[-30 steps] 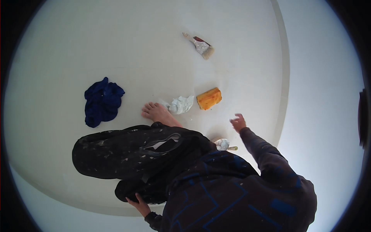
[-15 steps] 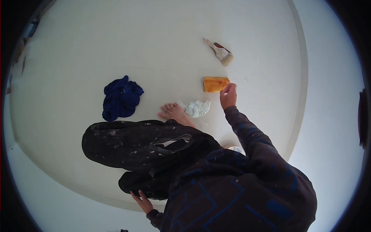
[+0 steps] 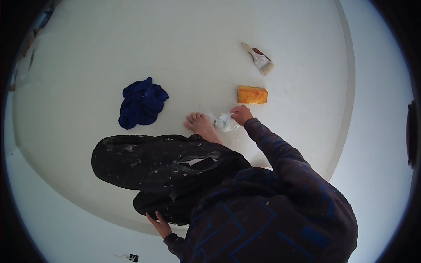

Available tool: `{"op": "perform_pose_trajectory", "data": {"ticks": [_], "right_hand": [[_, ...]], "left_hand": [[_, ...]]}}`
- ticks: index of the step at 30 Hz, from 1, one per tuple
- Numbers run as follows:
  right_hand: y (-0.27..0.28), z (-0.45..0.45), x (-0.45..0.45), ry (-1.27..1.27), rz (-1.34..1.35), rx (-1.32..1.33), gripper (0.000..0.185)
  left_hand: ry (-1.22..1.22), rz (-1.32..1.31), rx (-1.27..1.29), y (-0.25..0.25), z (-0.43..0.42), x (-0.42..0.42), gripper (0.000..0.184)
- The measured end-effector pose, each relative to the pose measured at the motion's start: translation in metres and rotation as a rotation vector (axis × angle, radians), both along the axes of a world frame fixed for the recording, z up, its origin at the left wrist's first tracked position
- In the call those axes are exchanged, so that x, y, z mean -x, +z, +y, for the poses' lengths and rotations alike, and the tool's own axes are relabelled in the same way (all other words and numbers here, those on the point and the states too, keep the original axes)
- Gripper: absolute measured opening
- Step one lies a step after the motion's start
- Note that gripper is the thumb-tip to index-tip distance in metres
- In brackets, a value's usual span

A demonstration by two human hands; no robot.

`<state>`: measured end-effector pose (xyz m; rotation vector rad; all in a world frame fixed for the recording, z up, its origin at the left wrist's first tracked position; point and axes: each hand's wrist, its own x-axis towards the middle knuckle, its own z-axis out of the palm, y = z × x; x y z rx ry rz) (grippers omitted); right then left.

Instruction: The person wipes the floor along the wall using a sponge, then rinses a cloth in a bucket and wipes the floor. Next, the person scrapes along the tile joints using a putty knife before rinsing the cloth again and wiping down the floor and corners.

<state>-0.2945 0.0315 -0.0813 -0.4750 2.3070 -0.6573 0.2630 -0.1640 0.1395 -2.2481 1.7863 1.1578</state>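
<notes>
Dark brown fabric with blue lines makes the sweatshirt of the person, at the lower right of the frame, nearest to the camera. Next to it, the black trousers, marked with many pale specks, fill the lower middle. At the bottom, the left hand rests on the trouser leg with its fingers spread apart, and no tool is visible in it.

A small pale edge shows beside the sweatshirt; the rest is hidden, so I cannot tell what it is. The bare foot stands on the pale floor near the centre. Just beside the toes lies the white crumpled sheet; cloth or plastic, I cannot say. The right hand is at its upper right edge, thumb and fingers brought together, and seems to pinch it. As I judge, the grasp is made, but the sheet is not raised: most of it appears to lie on the floor.

The other things are not in hand. The dark blue cloth lies bunched at the left of centre. Above the right hand, near but apart, is the orange sponge block. Farther, at the upper right, the flat paintbrush lies partly over a reddish-brown object.
</notes>
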Motion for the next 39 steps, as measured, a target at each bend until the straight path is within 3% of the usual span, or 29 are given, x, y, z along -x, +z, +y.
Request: {"op": "perform_pose_trajectory", "data": {"ticks": [7, 9, 15, 26, 34, 36, 39], "right_hand": [[0.045, 0.027, 0.000, 0.006, -0.156, 0.140, 0.018], [0.070, 0.032, 0.000, 0.139, -0.145, 0.184, 0.014], [0.132, 0.029, -0.004, 0.223, -0.182, 0.294, 0.011], [0.168, 0.024, 0.008, 0.240, -0.162, 0.290, 0.014], [0.213, -0.013, 0.056, 0.062, -0.210, 0.531, 0.008], [0.228, -0.036, 0.078, -0.047, -0.337, 0.585, 0.008], [0.223, -0.074, 0.112, -0.018, -0.253, 0.642, 0.009]], "left_hand": [[0.009, -0.012, 0.021, 0.001, 0.004, 0.002, 0.072], [0.011, -0.005, 0.024, 0.002, 0.005, 0.004, 0.072], [0.004, -0.043, 0.029, 0.002, 0.006, 0.003, 0.072], [-0.015, -0.073, 0.055, 0.007, 0.005, 0.011, 0.072], [-0.059, -0.128, 0.106, 0.011, 0.007, 0.012, 0.073], [-0.063, -0.133, 0.106, 0.015, 0.006, 0.015, 0.073], [-0.073, -0.125, 0.112, 0.018, 0.006, 0.017, 0.073]]}}
